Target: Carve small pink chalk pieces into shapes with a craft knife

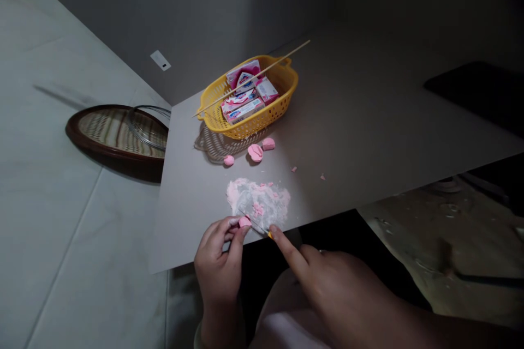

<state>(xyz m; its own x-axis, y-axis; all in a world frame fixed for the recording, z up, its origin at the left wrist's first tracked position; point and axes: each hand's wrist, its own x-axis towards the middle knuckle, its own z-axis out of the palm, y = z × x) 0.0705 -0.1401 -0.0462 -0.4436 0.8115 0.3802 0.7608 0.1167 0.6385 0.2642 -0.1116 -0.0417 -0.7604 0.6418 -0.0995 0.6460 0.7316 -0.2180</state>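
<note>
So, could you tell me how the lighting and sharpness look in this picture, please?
In the head view, the left hand and right hand sit dimmer than the lit grey board; the yellow plastic basket casts a lattice shadow on it; the wall behind falls dark; the pink soap piece looks fairly sharp, without obvious glare.

Oblong lattice basket of yellow plastic (279, 68): bright yellow throughout, open-grid pattern. Rectangular cardboard soap cartons (243, 111): pink and white, with blue markings. Slender wooden skewer (295, 50): pale tan. Rounded soap chunks (256, 152): flat pink. Crumbled soap patch (257, 202): mottled pale pink and white. Small pink soap piece (244, 221): same pink. Small orange-handled knife (269, 234): orange handle. Round woven tray (94, 150): dark brown rim, cream-and-brown stripes. Flat board (192, 229): plain grey.
</note>
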